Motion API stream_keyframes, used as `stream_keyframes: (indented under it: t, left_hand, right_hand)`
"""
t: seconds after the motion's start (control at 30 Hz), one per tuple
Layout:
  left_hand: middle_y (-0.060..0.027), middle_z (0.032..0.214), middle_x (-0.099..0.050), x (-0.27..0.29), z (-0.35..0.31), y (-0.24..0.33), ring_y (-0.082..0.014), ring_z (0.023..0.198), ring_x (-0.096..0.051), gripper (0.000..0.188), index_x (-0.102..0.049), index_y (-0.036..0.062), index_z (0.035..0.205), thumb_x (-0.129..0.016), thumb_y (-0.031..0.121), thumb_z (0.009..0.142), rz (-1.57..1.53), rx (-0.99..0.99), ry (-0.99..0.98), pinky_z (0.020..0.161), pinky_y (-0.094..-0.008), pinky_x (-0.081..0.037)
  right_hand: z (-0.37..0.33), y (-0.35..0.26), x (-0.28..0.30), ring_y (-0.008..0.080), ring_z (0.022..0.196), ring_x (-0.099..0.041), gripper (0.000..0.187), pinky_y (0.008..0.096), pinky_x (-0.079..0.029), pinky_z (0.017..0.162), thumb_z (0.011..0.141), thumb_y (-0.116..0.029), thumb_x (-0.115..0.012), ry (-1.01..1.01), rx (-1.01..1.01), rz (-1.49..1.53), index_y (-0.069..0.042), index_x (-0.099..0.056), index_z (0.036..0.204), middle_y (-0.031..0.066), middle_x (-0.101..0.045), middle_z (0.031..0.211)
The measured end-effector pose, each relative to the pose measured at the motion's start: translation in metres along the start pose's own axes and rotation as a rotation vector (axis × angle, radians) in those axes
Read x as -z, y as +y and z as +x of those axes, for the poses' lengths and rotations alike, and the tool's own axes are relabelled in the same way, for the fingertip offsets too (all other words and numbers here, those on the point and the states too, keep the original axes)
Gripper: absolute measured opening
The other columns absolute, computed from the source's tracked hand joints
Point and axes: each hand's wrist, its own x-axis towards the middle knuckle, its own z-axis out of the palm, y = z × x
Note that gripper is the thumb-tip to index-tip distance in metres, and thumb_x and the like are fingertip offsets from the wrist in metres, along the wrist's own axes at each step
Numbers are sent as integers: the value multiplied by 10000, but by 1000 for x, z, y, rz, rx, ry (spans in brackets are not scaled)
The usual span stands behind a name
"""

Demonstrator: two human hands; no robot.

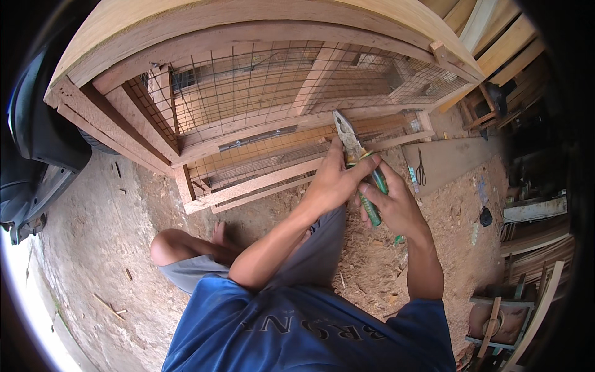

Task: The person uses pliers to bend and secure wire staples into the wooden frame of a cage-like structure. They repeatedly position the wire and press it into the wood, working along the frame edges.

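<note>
A pair of combination pliers (351, 141) with green handles is held in front of me, its jaws pointing up and slightly left. My left hand (328, 183) is closed on it around the pivot and the upper handles. My right hand (396, 198) wraps the handles from the other side. Beyond the jaws stands a wooden cage frame (217, 150) covered with dark wire mesh (242, 71). A metal strip (259, 139) lies along its lower rail. The plier tips overlap that rail in this view; I cannot tell whether they touch it.
Scissors (421, 168) with dark handles lie on a board (452, 162) at the right. Wood shavings (372, 266) cover the floor. A dark motorbike (43, 136) stands at the left. Wooden strips (539, 260) are piled at the far right.
</note>
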Motion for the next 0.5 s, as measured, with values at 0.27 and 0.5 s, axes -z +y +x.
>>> stream_keyframes:
  t: [0.27,0.5]
  left_hand:
    - [-184,936,-687,4,15,1,-211,706,-692,574,-410,-92,1263,-696,297,951,68,-40,50,511,-315,-542]
    - [-196,937,-687,0,16,-4,-216,721,-698,552,-411,-86,1251,-684,295,959,24,-46,73,558,-322,-565]
  right_hand:
    - [13,-20,9,162,531,-610,278,312,-493,451,1013,-84,-518,-59,-57,30,-11,-472,1278,77,-598,810]
    - [17,-31,14,161,521,-604,287,310,-482,440,999,-62,-519,-105,-101,-20,30,-474,1268,76,-582,769]
